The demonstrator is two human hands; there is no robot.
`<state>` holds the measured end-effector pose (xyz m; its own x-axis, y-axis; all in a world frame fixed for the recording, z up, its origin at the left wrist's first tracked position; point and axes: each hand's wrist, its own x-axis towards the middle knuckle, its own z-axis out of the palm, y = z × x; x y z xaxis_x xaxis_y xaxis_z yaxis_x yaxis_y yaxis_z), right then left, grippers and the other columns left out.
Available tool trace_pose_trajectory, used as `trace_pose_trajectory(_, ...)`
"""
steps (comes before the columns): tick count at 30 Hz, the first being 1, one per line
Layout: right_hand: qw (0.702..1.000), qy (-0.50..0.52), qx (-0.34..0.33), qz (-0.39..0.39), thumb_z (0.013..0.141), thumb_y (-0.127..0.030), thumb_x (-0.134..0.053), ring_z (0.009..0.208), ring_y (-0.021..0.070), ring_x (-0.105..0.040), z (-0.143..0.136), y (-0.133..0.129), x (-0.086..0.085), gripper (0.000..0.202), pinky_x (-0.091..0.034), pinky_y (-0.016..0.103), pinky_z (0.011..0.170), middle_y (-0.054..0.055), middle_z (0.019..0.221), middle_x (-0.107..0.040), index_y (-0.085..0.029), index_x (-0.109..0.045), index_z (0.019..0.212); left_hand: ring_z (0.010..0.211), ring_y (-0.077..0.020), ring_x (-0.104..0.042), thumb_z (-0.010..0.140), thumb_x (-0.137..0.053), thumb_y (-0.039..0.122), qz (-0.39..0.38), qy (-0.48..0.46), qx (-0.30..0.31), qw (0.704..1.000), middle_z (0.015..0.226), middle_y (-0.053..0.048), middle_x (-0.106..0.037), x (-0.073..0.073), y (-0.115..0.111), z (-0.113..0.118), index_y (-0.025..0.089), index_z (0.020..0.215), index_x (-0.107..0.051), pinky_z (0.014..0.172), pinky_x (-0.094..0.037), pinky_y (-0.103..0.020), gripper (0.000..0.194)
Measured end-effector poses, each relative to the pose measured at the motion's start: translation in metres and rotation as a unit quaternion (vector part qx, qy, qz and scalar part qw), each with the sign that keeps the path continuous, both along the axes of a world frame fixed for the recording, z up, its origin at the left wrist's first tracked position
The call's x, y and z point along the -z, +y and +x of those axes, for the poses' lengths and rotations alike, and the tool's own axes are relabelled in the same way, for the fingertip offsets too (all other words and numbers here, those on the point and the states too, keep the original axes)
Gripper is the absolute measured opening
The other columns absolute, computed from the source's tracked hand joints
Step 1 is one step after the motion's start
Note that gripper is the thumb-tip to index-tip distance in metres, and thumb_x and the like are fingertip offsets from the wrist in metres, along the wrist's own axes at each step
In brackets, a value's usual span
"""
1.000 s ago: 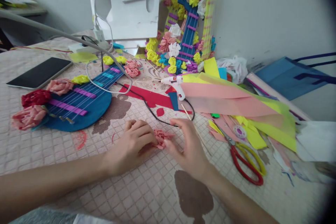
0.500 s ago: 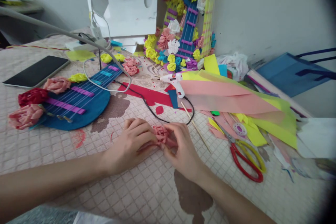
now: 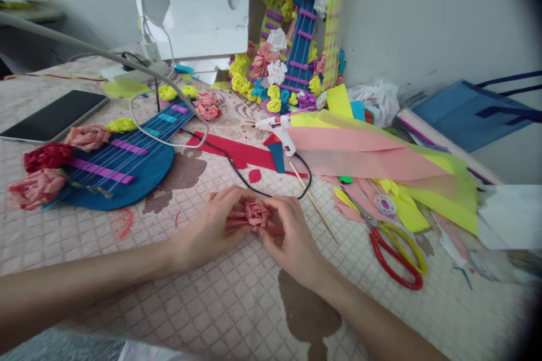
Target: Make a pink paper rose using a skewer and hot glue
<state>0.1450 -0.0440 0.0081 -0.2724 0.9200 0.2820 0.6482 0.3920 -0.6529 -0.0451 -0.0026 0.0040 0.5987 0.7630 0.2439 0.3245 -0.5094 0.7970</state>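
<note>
A pink crepe paper flower [image 3: 257, 214] with a rolled, folded centre is held just above the tiled-pattern tablecloth. My left hand [image 3: 218, 228] curls around its left side, fingers arched over a pleated strip of the same paper. From the other side, my right hand [image 3: 288, 231] pinches the flower between thumb and fingers. The flower's underside is hidden by my hands. Left of them lies a blue paper guitar [image 3: 139, 180] with purple bars, strings and pink, red and yellow paper flowers along its edge.
A white glue gun [image 3: 282, 132] with a black cord rests beyond my hands. Red-and-yellow scissors [image 3: 396, 254], a wooden stick [image 3: 315, 203] and pink and yellow paper sheets [image 3: 372, 149] lie to the right. A phone [image 3: 55, 115] is at left; flowered paper guitars [image 3: 300, 39] lean at the back.
My left fingers have lifted and loosened from the flower, uncovering more of its pleated left side. My right hand keeps its pinch. The whole view has shifted slightly.
</note>
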Motion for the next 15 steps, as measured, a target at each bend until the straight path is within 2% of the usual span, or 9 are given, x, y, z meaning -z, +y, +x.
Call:
trace_pose_trajectory(9, 1.0, -0.003, -0.007, 0.006, 0.078, -0.012, -0.055, 0.11, 0.0247, -0.045, 0.001, -0.0001, 0.0, 0.047, -0.04, 0.045, 0.095, 0.009, 0.115, -0.051, -0.023, -0.043, 0.121, 0.109, -0.0225, -0.056, 0.077, -0.05, 0.005, -0.013, -0.003, -0.012, 1.0, 0.113, -0.009, -0.055, 0.0016, -0.0018, 0.0014, 0.019, 0.114, -0.046, 0.083, -0.055, -0.035, 0.04)
trace_pose_trajectory(15, 1.0, -0.009, -0.006, 0.014, 0.078, -0.01, -0.054, 0.109, 0.0239, -0.045, 0.0011, 0.0012, 0.0011, 0.045, -0.041, 0.044, 0.095, 0.009, 0.114, -0.052, -0.022, -0.044, 0.12, 0.114, -0.025, -0.054, 0.078, -0.055, 0.01, -0.041, -0.006, -0.012, 0.999, 0.116, -0.008, -0.055, -0.0005, -0.0045, 0.0027, 0.022, 0.113, -0.047, 0.086, -0.053, -0.038, 0.039)
